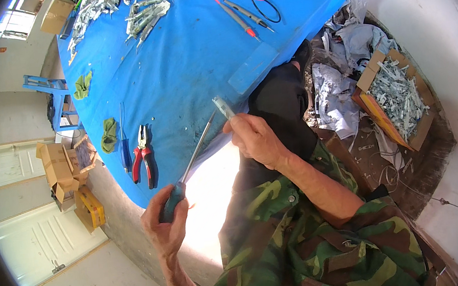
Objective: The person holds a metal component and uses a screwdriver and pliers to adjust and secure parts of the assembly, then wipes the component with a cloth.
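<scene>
My left hand (164,218) grips the teal handle of a screwdriver (198,149), whose long metal shaft slants up toward my right hand. My right hand (254,143) pinches a small pale metal piece (222,107) upright near the table's edge, close to the screwdriver's tip; whether they touch I cannot tell. On the blue cloth-covered table (176,75) lie red-handled pliers (141,158), a thin blue-handled tool (124,149) and a green glove or rag (108,135).
Piles of metal pieces (147,17), test probes (243,20) and a second green cloth (82,86) lie farther back. At right stand a carton of metal scrap (396,101) and crumpled bags (334,97). At left are a blue stool (57,97) and cardboard boxes (56,165).
</scene>
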`<state>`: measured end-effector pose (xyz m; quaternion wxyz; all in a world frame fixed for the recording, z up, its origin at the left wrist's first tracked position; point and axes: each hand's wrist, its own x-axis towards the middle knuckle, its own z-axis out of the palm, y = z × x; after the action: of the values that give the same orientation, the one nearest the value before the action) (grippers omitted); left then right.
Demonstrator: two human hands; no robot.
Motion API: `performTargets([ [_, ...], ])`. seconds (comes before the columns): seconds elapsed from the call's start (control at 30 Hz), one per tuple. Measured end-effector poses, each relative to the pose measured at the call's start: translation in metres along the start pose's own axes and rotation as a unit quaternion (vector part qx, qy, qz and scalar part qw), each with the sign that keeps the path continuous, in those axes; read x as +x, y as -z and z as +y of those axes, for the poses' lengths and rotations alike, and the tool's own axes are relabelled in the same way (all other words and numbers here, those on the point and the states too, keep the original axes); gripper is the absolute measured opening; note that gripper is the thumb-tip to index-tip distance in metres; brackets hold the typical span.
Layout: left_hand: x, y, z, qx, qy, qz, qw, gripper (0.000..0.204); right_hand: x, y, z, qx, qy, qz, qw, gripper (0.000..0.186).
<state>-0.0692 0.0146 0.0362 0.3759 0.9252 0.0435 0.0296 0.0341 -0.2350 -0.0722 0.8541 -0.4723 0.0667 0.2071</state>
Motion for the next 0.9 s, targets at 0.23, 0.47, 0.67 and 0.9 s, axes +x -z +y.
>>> performTargets([
  [0.23,0.013,0.015,0.016,0.035,0.011,-0.070,0.997,0.034,0.005,-0.002,0.009,-0.152,0.097,0.052,0.982,0.035],
  [0.47,0.024,0.012,0.025,0.105,-0.056,-0.051,0.992,0.033,0.007,-0.001,0.010,-0.218,0.128,0.063,0.966,0.032],
  [0.67,0.031,0.017,0.033,0.184,-0.112,-0.043,0.976,0.035,0.006,-0.004,0.009,-0.240,0.159,0.076,0.955,0.032],
  [0.9,0.041,0.026,0.036,0.238,-0.154,-0.068,0.956,0.039,0.006,-0.006,0.008,-0.297,0.161,0.080,0.938,0.033],
])
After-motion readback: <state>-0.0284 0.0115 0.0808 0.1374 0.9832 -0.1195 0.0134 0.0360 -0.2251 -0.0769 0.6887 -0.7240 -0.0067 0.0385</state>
